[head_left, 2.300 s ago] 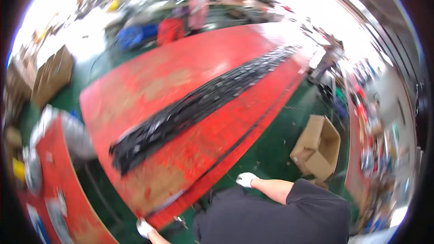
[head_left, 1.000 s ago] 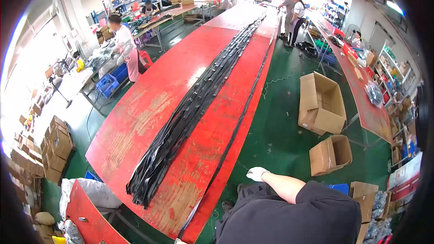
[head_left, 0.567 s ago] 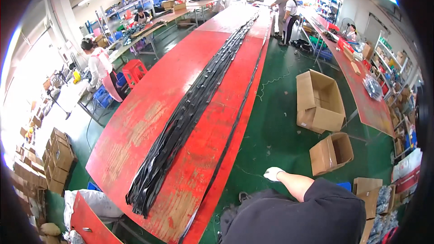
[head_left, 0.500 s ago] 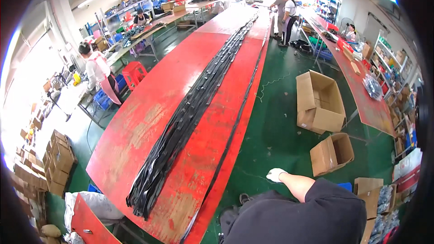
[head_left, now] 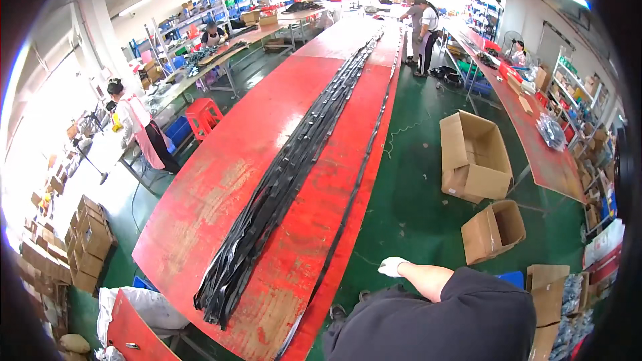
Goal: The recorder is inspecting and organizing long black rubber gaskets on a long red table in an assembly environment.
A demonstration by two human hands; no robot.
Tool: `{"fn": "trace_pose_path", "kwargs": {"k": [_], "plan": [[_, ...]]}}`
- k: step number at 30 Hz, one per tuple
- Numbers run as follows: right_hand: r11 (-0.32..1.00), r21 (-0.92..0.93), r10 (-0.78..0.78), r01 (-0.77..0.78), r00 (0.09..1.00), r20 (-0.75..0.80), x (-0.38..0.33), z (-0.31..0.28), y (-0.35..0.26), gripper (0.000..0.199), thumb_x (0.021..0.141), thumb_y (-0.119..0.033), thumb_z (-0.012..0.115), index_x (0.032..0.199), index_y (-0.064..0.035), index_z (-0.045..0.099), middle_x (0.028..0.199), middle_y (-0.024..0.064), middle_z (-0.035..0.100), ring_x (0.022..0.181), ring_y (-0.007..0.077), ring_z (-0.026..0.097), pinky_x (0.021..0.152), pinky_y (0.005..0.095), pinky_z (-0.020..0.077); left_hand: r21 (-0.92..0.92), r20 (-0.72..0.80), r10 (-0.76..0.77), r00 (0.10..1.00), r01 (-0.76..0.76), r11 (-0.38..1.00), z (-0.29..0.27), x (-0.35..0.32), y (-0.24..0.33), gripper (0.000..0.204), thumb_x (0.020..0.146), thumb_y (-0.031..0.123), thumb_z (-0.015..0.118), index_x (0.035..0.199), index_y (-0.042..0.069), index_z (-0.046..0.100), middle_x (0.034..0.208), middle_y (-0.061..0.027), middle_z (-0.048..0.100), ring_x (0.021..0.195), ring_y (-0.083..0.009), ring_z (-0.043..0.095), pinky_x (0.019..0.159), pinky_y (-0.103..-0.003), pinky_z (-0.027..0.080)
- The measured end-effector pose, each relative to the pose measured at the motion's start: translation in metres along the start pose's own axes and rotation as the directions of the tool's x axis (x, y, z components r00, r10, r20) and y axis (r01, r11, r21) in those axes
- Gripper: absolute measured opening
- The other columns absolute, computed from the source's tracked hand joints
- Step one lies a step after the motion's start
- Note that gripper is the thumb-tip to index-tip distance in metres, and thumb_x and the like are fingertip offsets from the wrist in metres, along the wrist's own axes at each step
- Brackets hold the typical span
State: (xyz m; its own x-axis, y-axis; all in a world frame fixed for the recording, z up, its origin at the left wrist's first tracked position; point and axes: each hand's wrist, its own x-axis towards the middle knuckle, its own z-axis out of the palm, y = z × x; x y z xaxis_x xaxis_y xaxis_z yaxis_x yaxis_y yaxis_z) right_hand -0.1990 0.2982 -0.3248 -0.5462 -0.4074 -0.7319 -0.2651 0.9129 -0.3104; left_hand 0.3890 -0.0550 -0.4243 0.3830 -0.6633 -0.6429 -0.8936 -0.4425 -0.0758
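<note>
My right hand (head_left: pixel 393 266), in a white glove, hangs over the green floor beside the right edge of a long red table (head_left: pixel 200 207). It touches nothing that I can see, and its fingers are too small and bunched to read. My left hand is out of view. Along the table runs a thick bundle of long black strips (head_left: pixel 274 194), its loose ends near the table's close end. A single dark strip (head_left: pixel 348 207) lies apart from it, near the right edge.
Two open cardboard boxes, a large one (head_left: pixel 476 154) and a smaller one (head_left: pixel 493 230), stand on the floor to the right. A person in a pink apron (head_left: pixel 144 124) stands at the left by a red stool (head_left: pixel 202 117). Other people (head_left: pixel 426 37) stand at the table's far right.
My gloved right hand has shifted a little left, nearer the table. The person in the pink apron is more upright and turned toward the left. The strips lie as before.
</note>
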Motion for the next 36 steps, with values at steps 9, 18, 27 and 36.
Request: {"fn": "trace_pose_path", "kwargs": {"k": [9,18,27,36], "plan": [[0.983,-0.065,-0.171,0.17,0.985,-0.017,0.012,0.004,-0.049,0.049,0.099,-0.044,0.057,0.13,-0.0097,0.074,0.129,0.0175,0.074,0.124,0.0364,0.067,0.106,0.0461,0.052,-0.06,-0.311,0.07,0.948,-0.093,0.994,0.01,-0.005,0.004,0.05,0.097,0.052,0.054,0.098,0.008,0.079,0.101,-0.0074,0.078,0.09,-0.0261,0.074,0.074,-0.042,0.058],[0.996,-0.071,-0.057,0.059,0.998,0.032,-0.002,0.005,-0.025,0.048,0.1,-0.043,0.058,0.133,-0.0104,0.073,0.132,0.0168,0.073,0.127,0.036,0.066,0.109,0.0454,0.0506,-0.273,-0.619,-0.149,0.771,-0.034,0.961,-0.015,-0.089,0.036,0.026,0.084,0.036,0.063,0.082,0.016,0.079,0.084,-0.0102,0.078,0.077,-0.0326,0.076,0.062,-0.047,0.059],[0.998,-0.059,0.015,-0.011,0.997,0.069,-0.006,0.024,0.001,0.047,0.1,-0.043,0.058,0.132,-0.0121,0.073,0.132,0.0147,0.073,0.126,0.0348,0.067,0.108,0.0455,0.0511,-0.348,-0.539,-0.081,0.838,-0.135,0.928,0.006,-0.038,0.023,0.014,0.094,0.025,0.072,0.098,0.012,0.071,0.098,-0.0147,0.075,0.09,-0.0353,0.07,0.077,-0.047,0.055],[1.0,-0.002,-0.017,0.017,1.0,0.01,0.01,0.022,-0.015,0.047,0.1,-0.044,0.058,0.129,-0.0102,0.073,0.125,0.0142,0.075,0.117,0.0335,0.07,0.102,0.0446,0.0531,-0.647,-0.387,0.043,0.921,-0.304,0.699,-0.034,-0.042,0.022,0.025,0.098,0.017,0.069,0.108,-0.006,0.07,0.1,-0.0152,0.074,0.084,-0.0266,0.064,0.083,-0.042,0.054]]}}
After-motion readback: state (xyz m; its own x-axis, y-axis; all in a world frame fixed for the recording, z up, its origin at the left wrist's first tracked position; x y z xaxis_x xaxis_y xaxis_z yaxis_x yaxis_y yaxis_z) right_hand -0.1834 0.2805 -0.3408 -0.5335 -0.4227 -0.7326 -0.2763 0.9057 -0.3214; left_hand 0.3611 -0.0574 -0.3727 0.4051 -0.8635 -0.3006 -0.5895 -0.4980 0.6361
